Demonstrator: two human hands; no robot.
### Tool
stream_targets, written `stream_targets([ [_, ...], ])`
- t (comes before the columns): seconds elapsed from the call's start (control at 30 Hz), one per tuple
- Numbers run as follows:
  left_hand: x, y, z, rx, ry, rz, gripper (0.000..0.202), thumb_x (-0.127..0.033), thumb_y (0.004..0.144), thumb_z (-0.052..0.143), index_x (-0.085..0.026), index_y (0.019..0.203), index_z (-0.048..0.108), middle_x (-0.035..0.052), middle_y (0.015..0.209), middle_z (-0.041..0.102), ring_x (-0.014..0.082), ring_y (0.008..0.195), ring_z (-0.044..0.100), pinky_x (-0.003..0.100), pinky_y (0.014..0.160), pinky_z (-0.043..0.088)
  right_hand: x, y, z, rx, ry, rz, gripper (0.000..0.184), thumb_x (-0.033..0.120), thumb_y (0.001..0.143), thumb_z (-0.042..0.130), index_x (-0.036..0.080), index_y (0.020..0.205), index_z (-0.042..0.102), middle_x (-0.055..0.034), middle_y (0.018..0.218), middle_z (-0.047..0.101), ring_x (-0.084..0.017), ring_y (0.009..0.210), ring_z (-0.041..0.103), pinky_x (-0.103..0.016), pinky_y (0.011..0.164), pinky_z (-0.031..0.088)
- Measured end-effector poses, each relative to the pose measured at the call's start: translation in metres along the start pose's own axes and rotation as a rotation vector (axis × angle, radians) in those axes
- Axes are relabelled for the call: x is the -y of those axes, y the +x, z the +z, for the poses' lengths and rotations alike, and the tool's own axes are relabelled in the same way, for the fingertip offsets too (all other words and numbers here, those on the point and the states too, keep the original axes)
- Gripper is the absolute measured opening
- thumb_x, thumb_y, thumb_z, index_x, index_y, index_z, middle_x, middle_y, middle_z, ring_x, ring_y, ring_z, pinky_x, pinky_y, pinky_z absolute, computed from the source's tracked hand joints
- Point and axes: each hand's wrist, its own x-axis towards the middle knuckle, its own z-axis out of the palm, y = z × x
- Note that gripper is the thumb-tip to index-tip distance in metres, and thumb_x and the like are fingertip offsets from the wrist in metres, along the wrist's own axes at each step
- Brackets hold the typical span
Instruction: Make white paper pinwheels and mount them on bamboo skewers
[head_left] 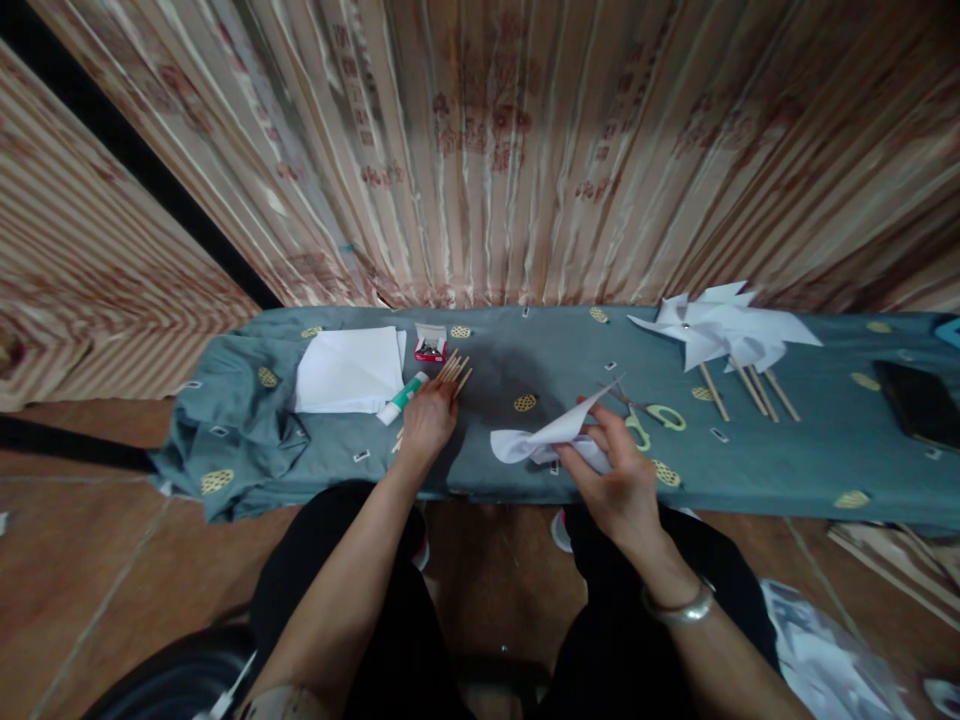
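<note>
My left hand [429,418] is closed at a small bunch of wooden sticks [454,370], whose ends stick out past the fingers; how many it grips is hidden. My right hand [616,470] pinches a white paper pinwheel [536,440] with curled blades, held just above the cloth and with no stick visible on it. Beside my left hand lies a glue stick [403,398] with a green and white label. An opened red box [430,342] of small dark metal pieces stands behind it. Behind my right hand rest scissors [664,416] with pale green handles.
A stack of white paper [350,370] lies at the left on the grey-green cloth [487,455]. Several finished pinwheels [724,330] on sticks overlap at the back right. A dark phone [916,402] lies at the far right. Behind the bench hangs a patterned curtain [495,150].
</note>
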Motion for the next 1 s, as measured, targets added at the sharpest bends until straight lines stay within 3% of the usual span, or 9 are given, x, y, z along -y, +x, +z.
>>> stream_targets([
  [0.17,-0.007,-0.005,-0.008,-0.076,-0.323,0.004,0.025,-0.01,0.08,0.051,-0.016,0.096,0.07,0.0101,0.096,0.068,0.0219,0.09,0.063,0.033,0.084,0.049,0.014,-0.004,-0.004,-0.012,0.07,-0.028,0.047,0.032,0.078,0.066,0.022,0.123,0.055,-0.006,0.1,0.076,-0.024,0.095,0.073,-0.034,0.082,0.058],
  [0.27,-0.021,-0.017,-0.024,-0.101,-0.728,-0.065,0.023,-0.018,0.078,0.055,-0.016,0.094,0.071,0.0057,0.09,0.067,0.0165,0.077,0.062,0.027,0.07,0.051,0.028,-0.009,-0.008,-0.032,0.088,-0.085,0.047,0.028,0.078,0.065,0.022,0.124,0.055,-0.0063,0.101,0.076,-0.023,0.095,0.073,-0.032,0.081,0.059],
  [0.37,-0.041,-0.034,-0.047,-0.017,-1.151,-0.16,0.026,-0.034,0.071,0.067,-0.015,0.088,0.073,0.0024,0.077,0.065,0.0118,0.061,0.056,0.023,0.054,0.044,0.044,-0.02,-0.014,-0.054,0.101,-0.115,0.047,0.026,0.078,0.064,0.023,0.124,0.056,-0.0052,0.098,0.076,-0.022,0.09,0.074,-0.03,0.078,0.06],
  [0.43,-0.053,-0.046,-0.063,0.053,-1.33,-0.23,0.033,-0.038,0.065,0.074,-0.015,0.087,0.073,-0.0015,0.061,0.059,0.0084,0.051,0.048,0.02,0.047,0.037,0.053,-0.03,-0.019,-0.078,0.114,-0.116,0.048,0.025,0.078,0.064,0.024,0.125,0.056,-0.0052,0.1,0.076,-0.021,0.088,0.074,-0.029,0.076,0.061],
  [0.5,-0.063,-0.06,-0.078,0.097,-1.438,-0.263,0.034,-0.039,0.062,0.078,-0.016,0.087,0.074,-0.0027,0.058,0.058,0.007,0.048,0.044,0.02,0.045,0.033,0.06,-0.041,-0.024,-0.091,0.141,-0.119,0.05,0.025,0.078,0.064,0.025,0.127,0.054,-0.0057,0.105,0.075,-0.021,0.09,0.074,-0.029,0.077,0.061],
  [0.6,-0.073,-0.079,-0.097,0.091,-1.465,-0.235,0.025,-0.034,0.063,0.079,-0.018,0.082,0.076,-0.0007,0.064,0.062,0.0075,0.054,0.049,0.02,0.051,0.038,0.068,-0.055,-0.032,-0.105,0.199,-0.133,0.052,0.023,0.079,0.065,0.027,0.129,0.052,-0.0058,0.108,0.074,-0.019,0.09,0.074,-0.027,0.077,0.061],
  [0.77,-0.082,-0.102,-0.118,0.104,-1.412,-0.176,0.012,-0.028,0.067,0.077,-0.021,0.076,0.079,0.0017,0.073,0.065,0.0093,0.063,0.054,0.019,0.056,0.04,0.081,-0.064,-0.042,-0.147,0.165,-0.244,0.055,0.025,0.078,0.07,0.028,0.13,0.051,-0.0033,0.096,0.076,-0.02,0.085,0.074,-0.028,0.072,0.062],
  [1.0,-0.075,-0.099,-0.123,0.185,-1.345,-0.083,0.013,-0.032,0.069,0.076,-0.02,0.074,0.079,0.0046,0.074,0.066,0.0121,0.065,0.057,0.021,0.056,0.042,0.089,-0.056,-0.043,-0.257,0.008,-0.383,0.056,0.025,0.079,0.071,0.029,0.131,0.052,-0.0038,0.097,0.076,-0.022,0.083,0.074,-0.029,0.069,0.061],
])
